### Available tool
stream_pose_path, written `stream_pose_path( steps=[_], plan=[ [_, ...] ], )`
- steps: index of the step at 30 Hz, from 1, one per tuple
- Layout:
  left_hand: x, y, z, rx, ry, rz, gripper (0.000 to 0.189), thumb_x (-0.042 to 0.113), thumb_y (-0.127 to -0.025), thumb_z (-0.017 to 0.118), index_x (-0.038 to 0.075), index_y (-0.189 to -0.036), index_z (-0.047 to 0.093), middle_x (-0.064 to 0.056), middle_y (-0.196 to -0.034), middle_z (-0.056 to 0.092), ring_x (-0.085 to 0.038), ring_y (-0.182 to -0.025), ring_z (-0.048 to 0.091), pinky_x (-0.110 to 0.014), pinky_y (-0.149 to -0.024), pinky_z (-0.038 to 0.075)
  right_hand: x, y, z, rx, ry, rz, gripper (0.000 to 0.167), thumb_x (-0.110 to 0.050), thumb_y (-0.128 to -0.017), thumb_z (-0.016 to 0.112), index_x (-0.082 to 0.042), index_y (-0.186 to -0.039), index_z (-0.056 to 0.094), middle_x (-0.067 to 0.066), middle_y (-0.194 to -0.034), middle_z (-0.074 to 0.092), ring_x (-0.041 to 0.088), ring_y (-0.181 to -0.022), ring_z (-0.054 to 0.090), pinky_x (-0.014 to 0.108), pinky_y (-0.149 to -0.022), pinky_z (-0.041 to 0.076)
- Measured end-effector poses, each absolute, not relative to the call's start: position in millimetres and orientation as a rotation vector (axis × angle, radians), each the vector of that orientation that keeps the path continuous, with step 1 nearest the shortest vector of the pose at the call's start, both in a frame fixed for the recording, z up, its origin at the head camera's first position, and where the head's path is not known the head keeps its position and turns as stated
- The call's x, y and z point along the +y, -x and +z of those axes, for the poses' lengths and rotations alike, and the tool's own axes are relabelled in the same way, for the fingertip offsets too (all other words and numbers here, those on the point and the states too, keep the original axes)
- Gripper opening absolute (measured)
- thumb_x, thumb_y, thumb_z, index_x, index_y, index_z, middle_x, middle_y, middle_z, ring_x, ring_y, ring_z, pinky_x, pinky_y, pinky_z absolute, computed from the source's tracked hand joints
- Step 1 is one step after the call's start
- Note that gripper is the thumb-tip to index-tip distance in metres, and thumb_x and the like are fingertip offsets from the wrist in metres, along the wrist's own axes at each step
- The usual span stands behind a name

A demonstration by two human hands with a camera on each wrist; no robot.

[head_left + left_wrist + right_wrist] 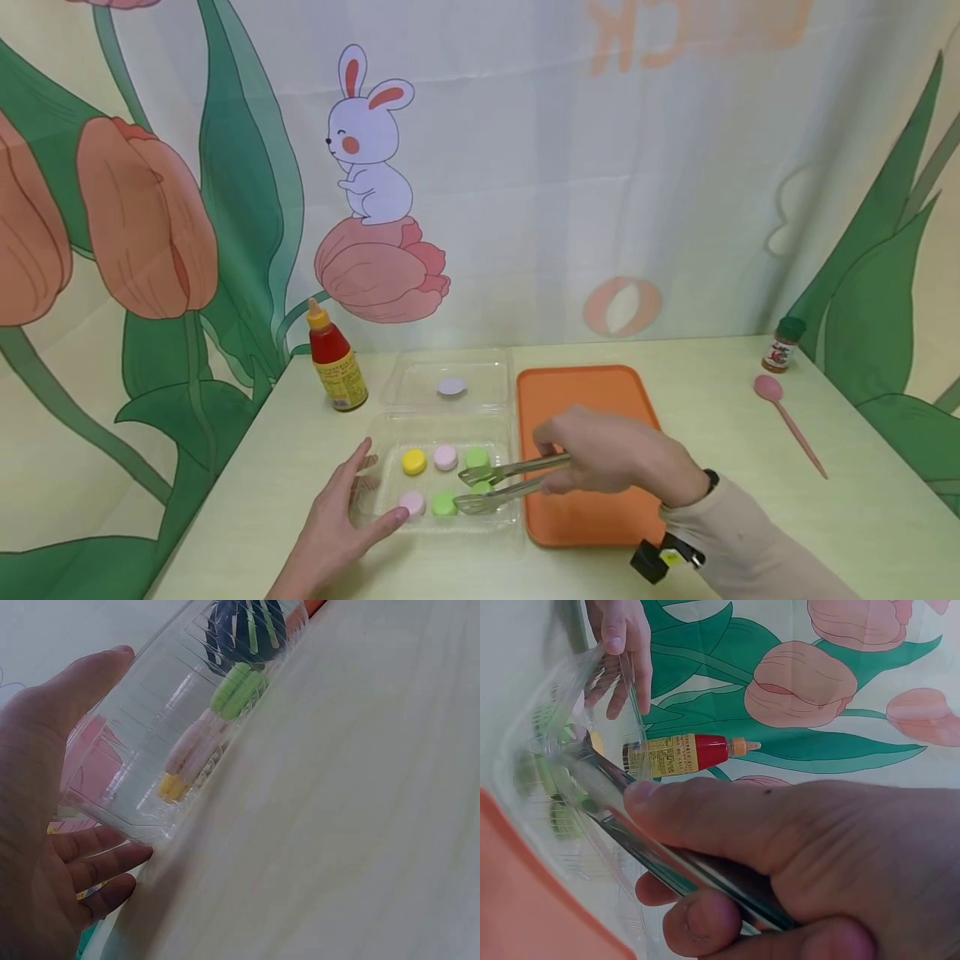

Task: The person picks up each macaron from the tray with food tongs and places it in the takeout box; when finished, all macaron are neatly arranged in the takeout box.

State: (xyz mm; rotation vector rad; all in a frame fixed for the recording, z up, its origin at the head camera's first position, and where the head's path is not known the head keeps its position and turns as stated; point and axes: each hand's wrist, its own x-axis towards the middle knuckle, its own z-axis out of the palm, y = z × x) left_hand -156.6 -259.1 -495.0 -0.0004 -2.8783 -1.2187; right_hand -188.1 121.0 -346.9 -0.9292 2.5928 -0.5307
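A clear plastic container point(390, 521) with a hinged lid lies unfolded on the table. In it sit a yellow macaron point(413, 462), pink macarons point(445, 457) and several green macarons point(477, 457). My left hand point(337, 508) rests against the container's left side, fingers spread along it and thumb at the near rim. Metal tongs point(517, 468) are gripped in my right hand point(600, 454), coming in from the right. Their parted tips are around the front right green macaron point(482, 490), partly hiding it. In the right wrist view the thumb point(649, 799) lies along one tong arm.
An orange tray point(585, 521) lies right of the container, under my right hand. A red and yellow sauce bottle point(339, 367) stands at the back left. At the right are a pink spoon point(787, 425) and a small green-capped jar point(783, 344). A printed cloth hangs behind.
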Motion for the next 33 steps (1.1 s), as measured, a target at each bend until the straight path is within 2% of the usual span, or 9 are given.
stream_pose_path(
  steps=[13,21,25,28,33],
  plan=[
    [-259,156,-495,-2.884,0.003,-1.208,0.123,0.068,-0.087,0.088,0.024,-0.179,0.02,-0.015,-0.17,0.05,-0.042,-0.153,0.052,-0.07,-0.126,0.043,126,189,-353,2.568,0.936,-0.608,0.024,-0.029,-0.098,0.089,-0.02,-0.095,0.067,-0.01,-0.083,0.067,0.008,-0.065,0.052,0.025,-0.059,0.043],
    [-259,156,-493,-2.888,0.006,-1.205,0.123,0.069,-0.087,0.088,0.024,-0.179,0.02,-0.015,-0.17,0.05,-0.042,-0.154,0.051,-0.069,-0.126,0.043,134,188,-361,2.561,0.941,-0.675,0.026,-0.034,-0.098,0.088,-0.018,-0.109,0.072,-0.01,-0.089,0.069,0.009,-0.068,0.057,0.029,-0.063,0.051],
    [-258,156,-493,-2.882,0.006,-1.215,0.123,0.068,-0.087,0.088,0.023,-0.179,0.02,-0.014,-0.17,0.05,-0.041,-0.155,0.05,-0.067,-0.128,0.043,140,189,-369,2.565,0.93,-0.753,0.032,-0.037,-0.097,0.09,-0.017,-0.112,0.071,-0.007,-0.086,0.068,0.009,-0.064,0.051,0.027,-0.058,0.046],
    [-258,156,-494,-2.877,0.01,-1.219,0.124,0.069,-0.086,0.088,0.023,-0.179,0.02,-0.014,-0.17,0.05,-0.041,-0.155,0.05,-0.066,-0.128,0.042,146,188,-374,2.57,0.901,-0.829,0.034,-0.039,-0.094,0.091,-0.018,-0.109,0.07,-0.005,-0.081,0.066,0.009,-0.062,0.048,0.026,-0.055,0.041],
    [-258,156,-495,-2.872,0.016,-1.217,0.123,0.068,-0.087,0.088,0.023,-0.179,0.02,-0.014,-0.17,0.05,-0.041,-0.155,0.05,-0.066,-0.128,0.042,160,186,-386,2.598,0.904,-0.966,0.037,-0.045,-0.092,0.093,-0.021,-0.104,0.068,-0.008,-0.071,0.056,0.007,-0.061,0.047,0.024,-0.055,0.041]
  ],
)
